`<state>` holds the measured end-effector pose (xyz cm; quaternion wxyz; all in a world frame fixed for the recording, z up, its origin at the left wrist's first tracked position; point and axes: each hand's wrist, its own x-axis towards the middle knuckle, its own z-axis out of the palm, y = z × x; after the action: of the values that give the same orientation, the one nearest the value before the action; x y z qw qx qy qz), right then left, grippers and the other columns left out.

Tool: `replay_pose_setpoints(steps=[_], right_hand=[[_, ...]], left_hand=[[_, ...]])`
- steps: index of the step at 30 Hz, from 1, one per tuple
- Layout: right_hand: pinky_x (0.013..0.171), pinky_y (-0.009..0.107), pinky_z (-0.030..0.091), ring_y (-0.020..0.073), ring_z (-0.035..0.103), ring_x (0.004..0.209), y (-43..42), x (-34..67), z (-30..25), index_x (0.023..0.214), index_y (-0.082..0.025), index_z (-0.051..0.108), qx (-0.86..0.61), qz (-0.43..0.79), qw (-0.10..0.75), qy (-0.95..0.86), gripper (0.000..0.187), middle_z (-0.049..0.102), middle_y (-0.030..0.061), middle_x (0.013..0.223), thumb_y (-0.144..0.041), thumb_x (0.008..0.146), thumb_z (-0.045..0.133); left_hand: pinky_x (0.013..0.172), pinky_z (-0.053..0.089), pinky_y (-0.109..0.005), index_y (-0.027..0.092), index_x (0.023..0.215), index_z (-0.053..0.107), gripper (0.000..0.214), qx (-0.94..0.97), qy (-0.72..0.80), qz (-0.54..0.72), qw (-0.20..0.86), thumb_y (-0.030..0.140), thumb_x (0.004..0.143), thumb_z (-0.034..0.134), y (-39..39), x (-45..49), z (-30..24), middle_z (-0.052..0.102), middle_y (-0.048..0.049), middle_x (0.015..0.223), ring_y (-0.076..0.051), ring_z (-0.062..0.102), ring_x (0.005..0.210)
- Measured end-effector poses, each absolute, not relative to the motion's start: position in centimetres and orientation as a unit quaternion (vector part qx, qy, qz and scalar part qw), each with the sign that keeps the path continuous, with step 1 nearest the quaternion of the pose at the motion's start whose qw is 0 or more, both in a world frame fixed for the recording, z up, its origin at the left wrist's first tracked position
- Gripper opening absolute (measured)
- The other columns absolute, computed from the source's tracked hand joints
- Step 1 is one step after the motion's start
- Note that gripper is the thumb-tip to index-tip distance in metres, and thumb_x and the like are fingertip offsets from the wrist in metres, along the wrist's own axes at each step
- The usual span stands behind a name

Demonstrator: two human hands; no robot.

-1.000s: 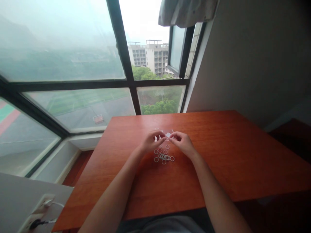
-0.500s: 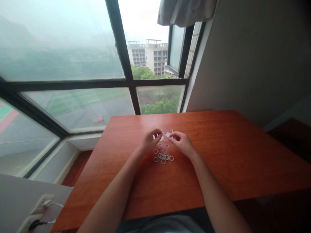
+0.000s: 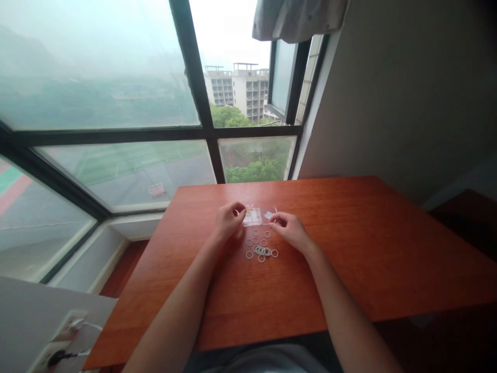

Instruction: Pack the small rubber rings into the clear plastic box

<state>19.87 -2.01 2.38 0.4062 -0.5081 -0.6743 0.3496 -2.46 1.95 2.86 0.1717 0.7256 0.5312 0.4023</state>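
A small clear plastic box (image 3: 254,216) lies on the red-brown table (image 3: 349,259), between my hands. My left hand (image 3: 228,219) is curled at the box's left end, thumb and fingers pinched by a small ring there. My right hand (image 3: 290,229) rests just right of the box, its fingers curled and pinched near a small white piece (image 3: 268,214). Several small white rings (image 3: 261,249) lie loose on the table in front of both hands.
A large window (image 3: 116,119) stands beyond the table's far edge, a grey wall (image 3: 407,103) to the right. A curtain (image 3: 298,18) hangs at the top. A wall socket with a plugged cable (image 3: 62,342) sits at lower left.
My left hand has drawn away to the left from my right hand, uncovering the clear box. My right hand has hardly moved. The loose rings lie as before.
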Motion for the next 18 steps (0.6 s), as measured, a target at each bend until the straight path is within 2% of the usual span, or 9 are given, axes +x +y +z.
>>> replay_pose_setpoints(steps=[8,14,18], right_hand=[[0.051,0.021,0.03,0.0097,0.043,0.055,-2.2,20.1,2.7,0.078,-0.016,0.068,-0.502,0.366,0.38,-0.685,0.019,0.051,-0.0037,0.058,-0.034,0.074,0.062],[0.049,0.019,0.031,0.0096,0.045,0.055,-3.4,21.0,3.6,0.081,-0.015,0.072,-0.423,0.471,0.233,-0.738,0.019,0.058,-0.0013,0.062,-0.029,0.071,0.066],[0.049,0.019,0.033,0.0099,0.049,0.056,-3.7,20.8,3.5,0.086,-0.017,0.073,-0.402,0.501,0.19,-0.742,0.021,0.061,-0.0017,0.063,-0.025,0.068,0.067]], left_hand=[[0.056,0.041,-0.022,0.018,0.078,0.067,0.014,0.727,0.533,0.398,0.17,0.028,0.078,0.057,2.0,-2.6,2.8,0.066,-0.0017,0.072,-0.012,0.055,0.061],[0.057,0.042,-0.023,0.018,0.079,0.067,0.016,0.719,0.539,0.405,0.171,0.03,0.081,0.056,2.2,-2.9,2.7,0.067,-0.0018,0.073,-0.013,0.057,0.061],[0.057,0.043,-0.023,0.018,0.079,0.067,0.016,0.709,0.547,0.411,0.172,0.03,0.08,0.056,2.3,-3.0,2.6,0.068,-0.0024,0.073,-0.013,0.057,0.061]])
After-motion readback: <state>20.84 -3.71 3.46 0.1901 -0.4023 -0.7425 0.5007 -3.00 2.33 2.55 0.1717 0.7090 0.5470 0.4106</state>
